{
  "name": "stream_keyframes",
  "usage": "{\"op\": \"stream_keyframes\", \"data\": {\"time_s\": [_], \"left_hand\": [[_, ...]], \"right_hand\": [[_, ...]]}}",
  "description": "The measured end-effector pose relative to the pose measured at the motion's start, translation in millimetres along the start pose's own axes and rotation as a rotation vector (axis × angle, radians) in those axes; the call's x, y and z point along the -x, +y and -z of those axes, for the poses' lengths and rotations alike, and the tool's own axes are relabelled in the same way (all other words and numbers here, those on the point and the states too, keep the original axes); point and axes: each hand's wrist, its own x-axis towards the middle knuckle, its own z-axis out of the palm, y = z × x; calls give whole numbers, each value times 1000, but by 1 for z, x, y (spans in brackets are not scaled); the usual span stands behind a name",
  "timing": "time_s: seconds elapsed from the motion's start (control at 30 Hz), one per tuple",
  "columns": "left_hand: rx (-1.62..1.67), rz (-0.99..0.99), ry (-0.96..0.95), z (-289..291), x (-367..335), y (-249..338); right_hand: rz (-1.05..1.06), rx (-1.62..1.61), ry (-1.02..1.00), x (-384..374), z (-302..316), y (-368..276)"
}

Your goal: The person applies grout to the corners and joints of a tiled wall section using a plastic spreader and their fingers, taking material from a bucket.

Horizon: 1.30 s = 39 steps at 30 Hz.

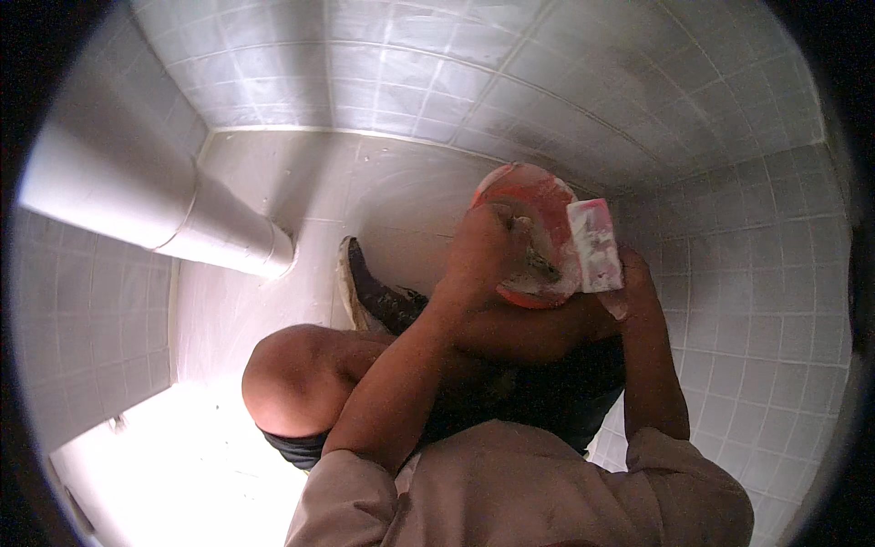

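Note:
A round red-orange basin, smeared inside with whitish paste, stands by the tiled wall in front of my knees. My left hand reaches over its left side, fingers curled. What they hold, if anything, is too dim to make out; a dark, wet-looking clump shows just beyond them in the basin. At the basin's right rim my right hand grips a flat rectangular pink block. White paste coats much of the block's face. The underside of the block and most of the right fingers are hidden.
A thick white pipe meets the floor at the left. Small-tiled walls enclose the space ahead and on both sides. My dark, paste-marked shoe rests on the pale floor, left of the basin. Bright light washes out the lower left.

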Motion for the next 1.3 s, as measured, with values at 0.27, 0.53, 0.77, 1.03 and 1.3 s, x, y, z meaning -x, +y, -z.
{"op": "stream_keyframes", "data": {"time_s": [0.27, 0.53, 0.77, 1.03, 1.3], "left_hand": [[161, 30, -87, 60, 30, 37], [106, -327, 414, 154, 166, 72], [349, 60, 1290, 221, 300, -61], [-462, 734, 1663, 228, 470, -236], [-798, 1003, 1702, 272, 542, -254]], "right_hand": [[139, 240, -3, 9, -44, -12], [-230, -1485, -927, 4, -102, -10], [-338, -1482, -815, 20, -105, -33], [-136, -1394, -741, 46, -111, -44], [64, -1186, -771, 114, -130, -106]]}}
